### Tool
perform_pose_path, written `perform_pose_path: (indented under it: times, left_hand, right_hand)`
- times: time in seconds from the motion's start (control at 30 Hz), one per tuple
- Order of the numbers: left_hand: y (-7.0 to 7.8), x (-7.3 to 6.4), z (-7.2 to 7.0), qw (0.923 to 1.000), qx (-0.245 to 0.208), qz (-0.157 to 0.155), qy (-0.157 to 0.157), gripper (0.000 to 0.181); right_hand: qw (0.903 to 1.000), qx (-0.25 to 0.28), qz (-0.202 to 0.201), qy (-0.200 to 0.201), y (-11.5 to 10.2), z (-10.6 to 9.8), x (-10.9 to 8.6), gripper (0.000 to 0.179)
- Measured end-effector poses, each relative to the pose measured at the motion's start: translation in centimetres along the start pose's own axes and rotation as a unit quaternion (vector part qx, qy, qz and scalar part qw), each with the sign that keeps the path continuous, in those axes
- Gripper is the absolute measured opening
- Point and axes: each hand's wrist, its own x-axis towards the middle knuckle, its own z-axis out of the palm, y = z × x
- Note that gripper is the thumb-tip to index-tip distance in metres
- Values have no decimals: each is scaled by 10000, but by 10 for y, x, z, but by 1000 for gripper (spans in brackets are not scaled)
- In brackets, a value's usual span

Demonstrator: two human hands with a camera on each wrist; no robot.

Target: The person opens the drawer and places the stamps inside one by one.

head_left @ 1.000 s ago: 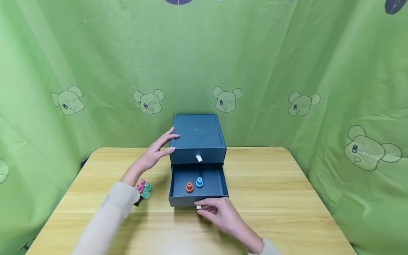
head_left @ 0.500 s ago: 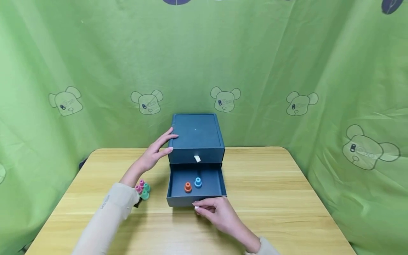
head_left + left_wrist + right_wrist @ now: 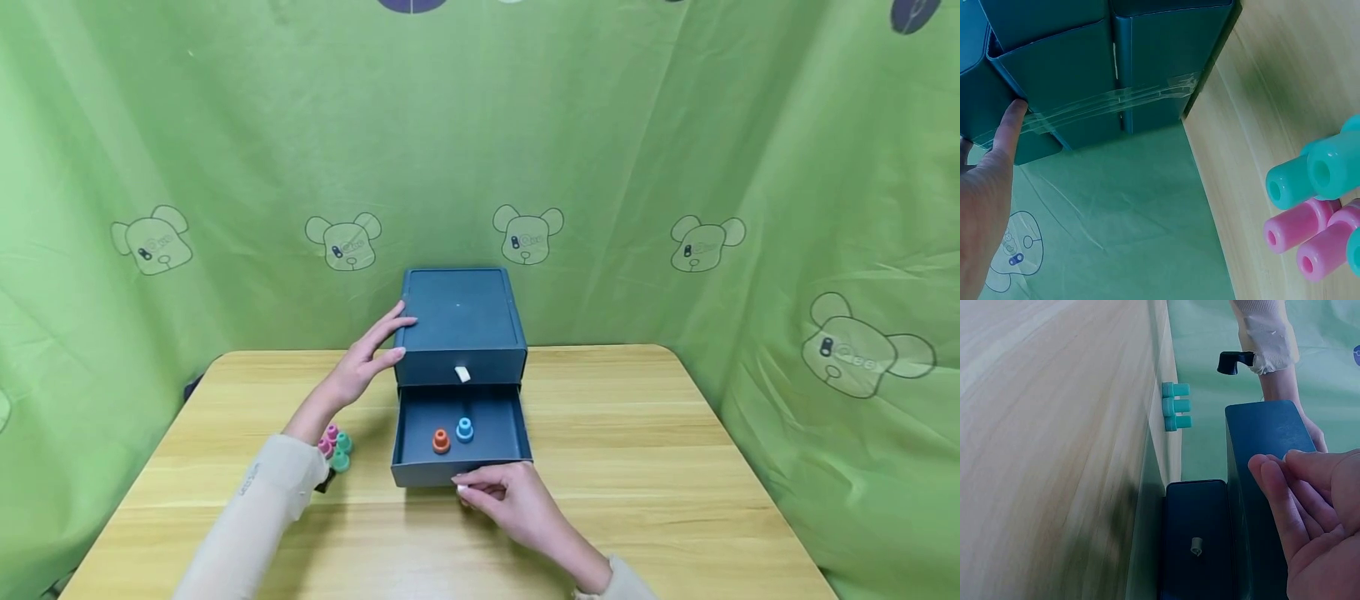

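A dark blue drawer unit (image 3: 461, 312) stands at the back middle of the table, one drawer (image 3: 429, 475) pulled out below the top one. In the drawer stand an orange peg-like piece (image 3: 441, 442) and a light blue one (image 3: 465, 430). My right hand (image 3: 521, 504) pinches the white pull tab (image 3: 461, 489) on the drawer's front between thumb and fingers. My left hand (image 3: 358, 367) rests on the unit's upper left edge, fingertips on top and thumb at the side. The left wrist view shows that hand's thumb (image 3: 1010, 125) against the blue side wall.
Several pink pieces (image 3: 1319, 256) and green pieces (image 3: 1288, 181) stand on the table (image 3: 615, 467) left of the unit, near the left sleeve. A closed lower drawer (image 3: 1197, 506) has its own white tab (image 3: 1196, 545). A green curtain (image 3: 622, 125) hangs behind.
The right thumb has closed in on the white tab, which is now mostly covered. Drawer, pieces and left hand keep their places; the head view has shifted slightly.
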Motion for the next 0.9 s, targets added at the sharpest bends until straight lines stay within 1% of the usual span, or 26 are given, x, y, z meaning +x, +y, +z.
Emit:
perform_pose_path:
  times: [0.27,0.57,0.9]
  left_hand:
    - [-3,0,0,10000,65,-8,43,50]
    - [-4,-1,1,10000,47,13,66,50]
    - [-1,-2,3,10000,37,-59,67,50]
  right_hand:
    - [10000,-13,-79,50,1,1,2,18]
    - [10000,66,35,4,2,-1,5,20]
    - [9999,76,-61,120,6,-2,10,18]
